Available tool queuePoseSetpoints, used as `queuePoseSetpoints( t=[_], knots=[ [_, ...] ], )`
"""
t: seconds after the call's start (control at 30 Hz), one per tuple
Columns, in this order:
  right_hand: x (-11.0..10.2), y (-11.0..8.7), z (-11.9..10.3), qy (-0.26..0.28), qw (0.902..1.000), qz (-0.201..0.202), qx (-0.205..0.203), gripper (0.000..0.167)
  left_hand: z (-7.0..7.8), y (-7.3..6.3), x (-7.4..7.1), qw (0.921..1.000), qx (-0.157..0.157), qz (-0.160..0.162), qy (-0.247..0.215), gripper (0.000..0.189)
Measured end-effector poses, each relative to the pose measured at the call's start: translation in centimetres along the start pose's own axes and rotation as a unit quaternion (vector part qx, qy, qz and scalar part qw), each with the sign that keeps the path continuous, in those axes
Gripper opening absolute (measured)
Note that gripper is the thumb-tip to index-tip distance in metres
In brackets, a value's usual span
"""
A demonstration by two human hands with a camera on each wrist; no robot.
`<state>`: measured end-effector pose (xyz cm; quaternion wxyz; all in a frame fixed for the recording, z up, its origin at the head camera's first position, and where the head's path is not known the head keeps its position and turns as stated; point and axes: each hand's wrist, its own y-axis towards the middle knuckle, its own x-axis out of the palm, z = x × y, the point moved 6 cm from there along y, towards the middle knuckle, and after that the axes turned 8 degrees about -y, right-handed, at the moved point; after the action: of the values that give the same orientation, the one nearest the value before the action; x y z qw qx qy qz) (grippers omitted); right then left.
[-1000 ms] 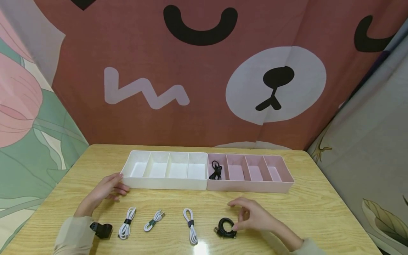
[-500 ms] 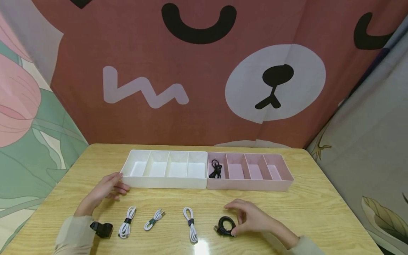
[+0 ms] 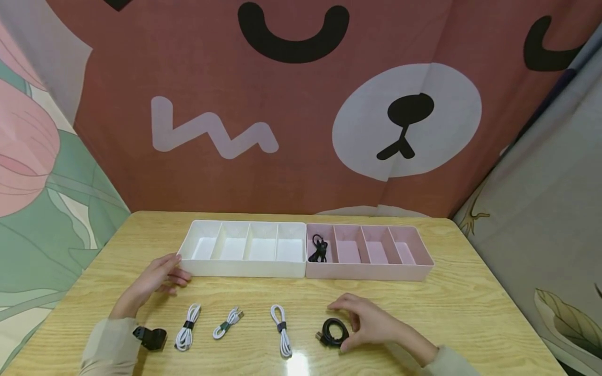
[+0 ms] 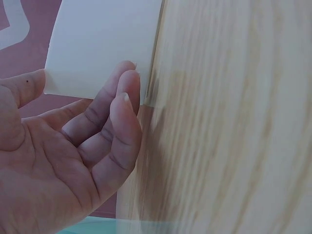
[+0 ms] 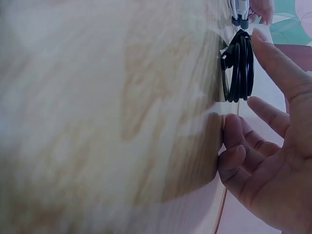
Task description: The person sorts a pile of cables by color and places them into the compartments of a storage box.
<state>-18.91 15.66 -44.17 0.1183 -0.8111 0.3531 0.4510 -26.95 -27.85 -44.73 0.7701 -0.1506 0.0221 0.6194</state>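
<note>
Black cable [image 3: 326,332] coiled in ring, lying on table [image 3: 235,292]; white four-compartment box [image 3: 244,269] upright farther back

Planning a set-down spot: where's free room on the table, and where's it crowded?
Free: table right of the pink tray; strip between the white tray and the white cables.
Crowded: around the black coil, right hand close beside it; white tray's left end, left hand there.
</note>
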Motion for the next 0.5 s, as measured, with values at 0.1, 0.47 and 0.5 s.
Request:
queuePoseSetpoints(
  t=[0.1,0.47,0.5],
  knots=[
    [0.1,0.07,0.0,-0.004,1.0,-0.004,0.004,0.07,0.01,-0.01,0.0,1.0,-0.001,0.0,0.001,0.061],
    [0.29,0.12,-0.54,-0.015,0.9998,0.003,-0.009,0.058,-0.1,0.06,-0.11,0.9999,-0.005,0.011,0.005,0.06],
    [0.3,0.13,-0.56,-0.016,0.9998,0.004,-0.009,0.057,-0.09,0.07,-0.11,0.9999,-0.004,0.011,0.006,0.06]
  ],
)
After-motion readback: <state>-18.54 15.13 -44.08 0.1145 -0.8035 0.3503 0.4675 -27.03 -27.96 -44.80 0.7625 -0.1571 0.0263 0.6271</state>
